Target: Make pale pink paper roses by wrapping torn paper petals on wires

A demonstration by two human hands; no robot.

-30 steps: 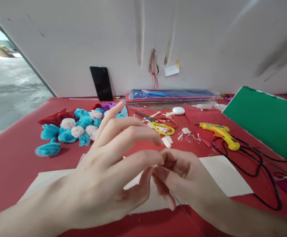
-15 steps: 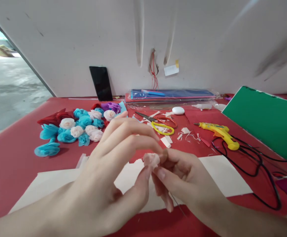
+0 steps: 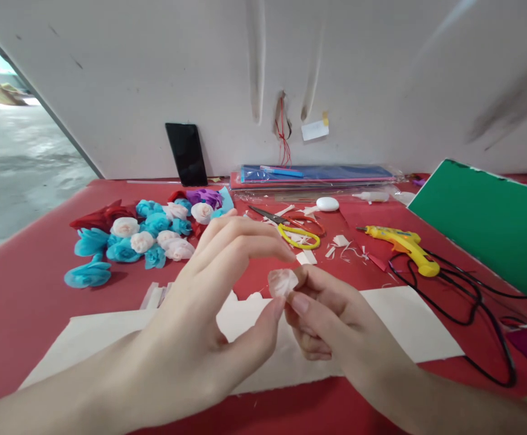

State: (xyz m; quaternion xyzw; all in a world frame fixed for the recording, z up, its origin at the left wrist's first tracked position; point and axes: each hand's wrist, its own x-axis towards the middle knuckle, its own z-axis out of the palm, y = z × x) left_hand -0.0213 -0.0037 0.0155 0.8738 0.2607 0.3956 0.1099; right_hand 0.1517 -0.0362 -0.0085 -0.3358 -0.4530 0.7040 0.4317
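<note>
A small pale pink paper flower piece (image 3: 282, 282) is pinched between the thumb and fingers of my right hand (image 3: 336, 320), which are curled together below and beside it. My left hand (image 3: 204, 314) is raised on the other side, its fingers arched and apart from the thumb. The left thumb tip touches the lower edge of the piece. Beneath both hands lies a long cream paper sheet (image 3: 408, 323) on the red table (image 3: 19, 284).
Blue, white, pink, red and purple paper flowers (image 3: 156, 223) cluster at the left. Scissors (image 3: 297, 235) lie among paper scraps behind my hands. To the right are a yellow glue gun (image 3: 402, 243) with a black cord and a green board (image 3: 490, 223). A black phone (image 3: 186, 154) leans on the wall.
The flower piece has risen slightly and turned in my fingers. My right fingers have curled in, and the thin wire seen below them is no longer visible. The left fingertips have lifted slightly.
</note>
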